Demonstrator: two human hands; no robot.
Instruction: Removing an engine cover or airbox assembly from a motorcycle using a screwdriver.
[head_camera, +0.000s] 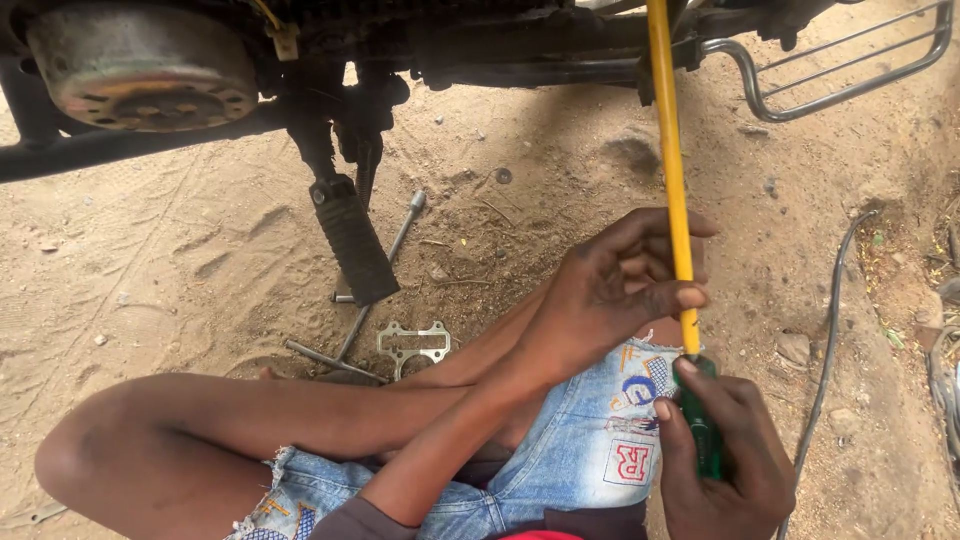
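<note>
Right hand (722, 450) grips screwdriver (672, 180) handle; left hand (615, 290) pinches its shaft above.

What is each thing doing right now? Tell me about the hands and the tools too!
Left hand: pinching the yellow shaft.
Right hand: gripping the green handle.
Screwdriver: upright, tip hidden under the motorcycle.
Footpeg: hanging down.
T-wrench: lying on sand.
Metal gasket: flat on sand.

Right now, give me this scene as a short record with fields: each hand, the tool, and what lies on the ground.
left hand: fingers pinch the yellow shaft
right hand: wrapped around the green handle
tool: long screwdriver, shaft rising toward the motorcycle frame
footpeg: black rubber, hanging above the sand
ground: metal gasket plate and T-handle wrench on sandy dirt
</note>
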